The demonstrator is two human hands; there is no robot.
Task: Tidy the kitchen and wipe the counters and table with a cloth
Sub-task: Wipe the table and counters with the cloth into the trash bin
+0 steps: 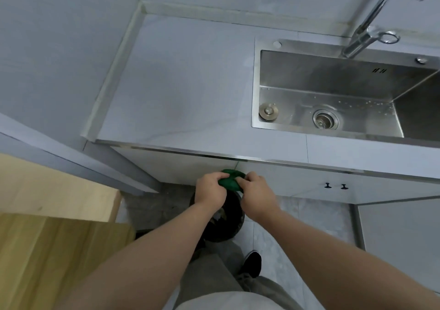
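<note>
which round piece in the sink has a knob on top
The left disc by the sink wall; the drain beside it is a sunken basket.

Brushed steel sink (333,76), glossy chrome tap (362,38), smooth matt counter (185,83), green cloth (232,181).

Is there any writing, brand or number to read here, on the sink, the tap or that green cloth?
No text can be read.
Back wall of the sink: small dark marks, too small to tell letters from slots.
On the tap, green cloth and counter: nothing written shows.
</note>
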